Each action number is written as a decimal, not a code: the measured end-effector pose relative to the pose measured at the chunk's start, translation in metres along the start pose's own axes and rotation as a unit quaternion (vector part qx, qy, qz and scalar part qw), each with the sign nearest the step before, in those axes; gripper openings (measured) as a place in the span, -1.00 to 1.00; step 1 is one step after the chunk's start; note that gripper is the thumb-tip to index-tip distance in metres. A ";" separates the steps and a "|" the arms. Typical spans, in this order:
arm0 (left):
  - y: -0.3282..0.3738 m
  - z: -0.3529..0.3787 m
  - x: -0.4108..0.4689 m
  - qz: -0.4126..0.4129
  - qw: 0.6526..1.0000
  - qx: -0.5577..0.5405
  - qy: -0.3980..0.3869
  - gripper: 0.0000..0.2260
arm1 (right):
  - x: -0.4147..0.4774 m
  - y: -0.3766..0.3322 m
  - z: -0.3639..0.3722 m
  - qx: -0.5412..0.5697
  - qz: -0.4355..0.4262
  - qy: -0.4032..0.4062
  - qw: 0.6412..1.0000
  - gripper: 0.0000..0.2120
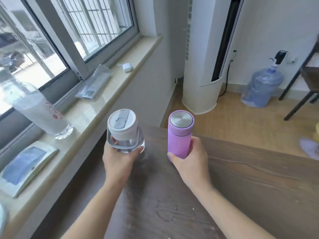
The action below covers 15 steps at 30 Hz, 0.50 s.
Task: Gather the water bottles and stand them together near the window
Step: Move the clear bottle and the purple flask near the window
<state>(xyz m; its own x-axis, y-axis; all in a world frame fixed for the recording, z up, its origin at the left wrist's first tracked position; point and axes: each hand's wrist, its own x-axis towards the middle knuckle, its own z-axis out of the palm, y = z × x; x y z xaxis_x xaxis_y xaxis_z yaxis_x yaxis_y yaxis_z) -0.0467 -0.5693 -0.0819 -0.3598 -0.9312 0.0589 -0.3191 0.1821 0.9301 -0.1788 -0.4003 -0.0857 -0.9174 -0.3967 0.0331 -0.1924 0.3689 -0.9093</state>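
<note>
My left hand (119, 161) grips a clear bottle with a white and grey flip lid (123, 130), upright over the far left corner of the dark wooden table (241, 178). My right hand (189, 157) grips a purple bottle with a round metal cap (180, 133), upright just to its right. Whether either one touches the table I cannot tell. A tall clear bottle with red print (43, 114) stands on the beige windowsill (96, 114), left of both hands, next to the window (51, 31).
On the sill lie a book (25, 166), a remote in a plastic bag (96, 83) and a small white case (127, 67). A white tower air conditioner (203, 57), a large blue water jug with a pump (262, 87) and dark chair legs (296, 94) stand beyond the table.
</note>
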 end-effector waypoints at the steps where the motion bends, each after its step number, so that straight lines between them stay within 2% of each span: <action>1: -0.004 -0.001 0.011 -0.002 1.000 0.002 0.001 -0.28 | 0.006 -0.002 0.010 -0.004 -0.003 0.000 1.000 -0.50; 8: -0.030 -0.008 0.051 -0.004 1.000 -0.010 0.004 -0.27 | 0.026 -0.009 0.048 -0.026 0.004 0.005 1.000 -0.51; 15: -0.027 -0.009 0.060 -0.011 0.999 -0.015 -0.027 -0.42 | 0.014 -0.007 0.052 -0.043 -0.020 0.007 0.999 -0.48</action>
<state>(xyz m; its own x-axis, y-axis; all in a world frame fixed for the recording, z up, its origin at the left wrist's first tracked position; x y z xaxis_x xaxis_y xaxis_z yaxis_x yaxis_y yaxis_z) -0.0518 -0.6326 -0.0999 -0.4010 -0.9158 0.0196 -0.3019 0.1524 0.9411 -0.1723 -0.4524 -0.1005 -0.9130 -0.4010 0.0758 -0.2580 0.4234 -0.8684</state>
